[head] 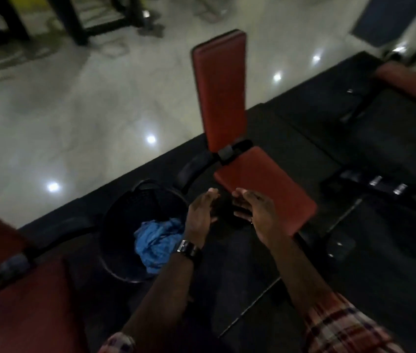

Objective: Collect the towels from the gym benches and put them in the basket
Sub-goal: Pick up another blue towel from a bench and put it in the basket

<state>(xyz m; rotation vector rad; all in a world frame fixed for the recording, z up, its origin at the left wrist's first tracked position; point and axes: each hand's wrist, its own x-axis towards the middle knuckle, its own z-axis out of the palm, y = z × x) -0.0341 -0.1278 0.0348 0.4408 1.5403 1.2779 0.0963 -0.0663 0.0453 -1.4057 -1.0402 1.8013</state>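
Note:
A round black mesh basket stands on the dark floor mat at lower centre-left. A crumpled blue towel lies inside it. My left hand hovers just right of the basket's rim, fingers apart, holding nothing; a watch is on its wrist. My right hand is beside it, palm facing left, fingers spread and empty, over the near edge of a red bench seat. That bench's red backrest rises upright behind the seat, and no towel lies on it.
Another red bench fills the lower left, right beside the basket. A third red pad shows at the upper right. Black rubber mats cover the floor under the benches; shiny pale tiles lie beyond. Dark machine frames stand at the top.

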